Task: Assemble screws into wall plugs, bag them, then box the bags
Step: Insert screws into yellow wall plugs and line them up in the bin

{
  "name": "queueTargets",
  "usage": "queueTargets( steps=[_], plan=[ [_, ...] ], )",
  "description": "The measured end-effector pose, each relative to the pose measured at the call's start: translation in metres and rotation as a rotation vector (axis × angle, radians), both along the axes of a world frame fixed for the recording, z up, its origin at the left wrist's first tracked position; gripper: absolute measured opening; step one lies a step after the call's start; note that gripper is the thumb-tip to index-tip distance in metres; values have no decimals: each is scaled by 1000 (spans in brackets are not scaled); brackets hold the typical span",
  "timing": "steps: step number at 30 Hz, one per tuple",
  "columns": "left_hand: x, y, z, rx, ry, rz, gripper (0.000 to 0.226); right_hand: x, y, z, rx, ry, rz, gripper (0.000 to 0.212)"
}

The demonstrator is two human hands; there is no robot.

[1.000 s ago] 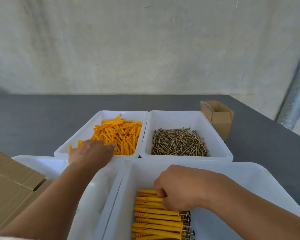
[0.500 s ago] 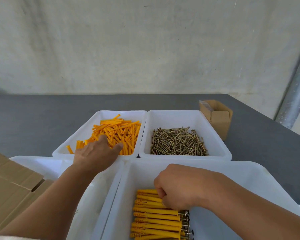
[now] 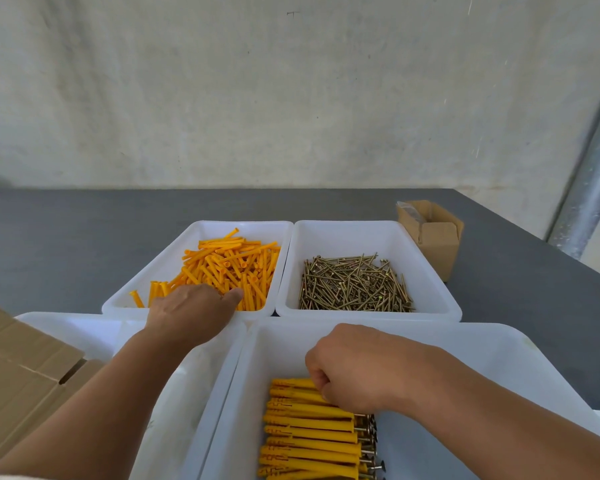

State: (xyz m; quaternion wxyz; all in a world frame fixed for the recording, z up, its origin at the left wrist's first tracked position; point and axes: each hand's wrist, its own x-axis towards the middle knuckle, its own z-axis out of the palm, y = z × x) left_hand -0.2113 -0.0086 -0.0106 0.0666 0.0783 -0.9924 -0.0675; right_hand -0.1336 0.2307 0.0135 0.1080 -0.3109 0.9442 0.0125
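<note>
The left hand (image 3: 191, 315) is held over the near rim of the far-left tray (image 3: 201, 227), its fingers dipped among the loose plugs (image 3: 236, 265) and hidden, so their grip cannot be told; the thumb is stretched out. The right hand (image 3: 357, 368) is curled on the row of assembled plugs (image 3: 309, 434) in the near tray (image 3: 482, 344); whether one is pinched cannot be told. Screws (image 3: 354, 285) are heaped in the far-right tray (image 3: 347, 230), with a box (image 3: 433, 240) just beside it
</note>
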Motion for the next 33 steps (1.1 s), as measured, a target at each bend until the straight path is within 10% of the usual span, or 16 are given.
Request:
queueTargets(
  steps=[9,17,33],
  plan=[
    [-2,-1,-1,-20,-16,-23,63,-2,2,7,-64,-9,1,20],
    [1,3,3,-4,-1,-3,64,-29,20,24,-469,402,-229,52],
    [10,12,12,122,136,113,56,-68,60,-14,-210,-41,-518,106]
  ],
)
